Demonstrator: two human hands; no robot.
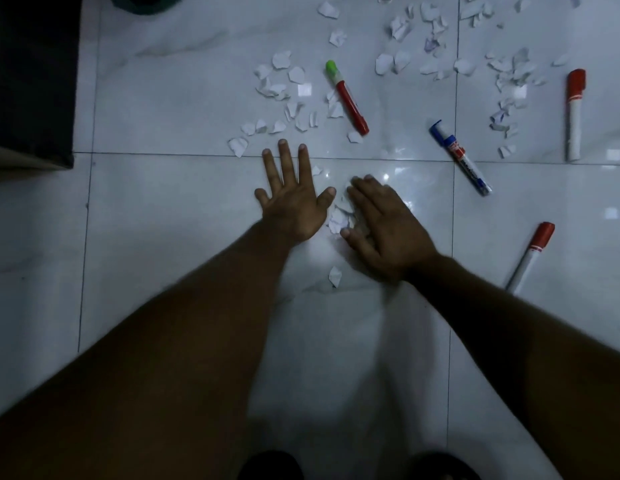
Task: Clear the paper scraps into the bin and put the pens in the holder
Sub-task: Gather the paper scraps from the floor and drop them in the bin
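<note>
1. We count four writing tools: a green-capped pen [346, 98], a blue pen [461, 157], a far red-capped pen [575, 116] and a near red-capped pen [530, 258].
2. The scraps [280, 88] are too many for us to count. There is also one small heap [338, 218] and one lone scrap [335, 276].
3. We have two hands on the floor [197, 237]. The left hand [294, 199] lies flat, fingers straight and spread, holding nothing. The right hand [388, 230] rests palm down with fingers straight and close together.
4. The heap sits between the hands, touching the right fingers and thumb. The lone scrap lies just nearer than the right hand.
5. Most scraps lie beyond both hands' fingertips. All the pens lie beyond or to the right of the right hand, apart from it.
6. The scraps are white, torn and curled. The green-capped pen is red-bodied, and both red-capped pens are white.
</note>
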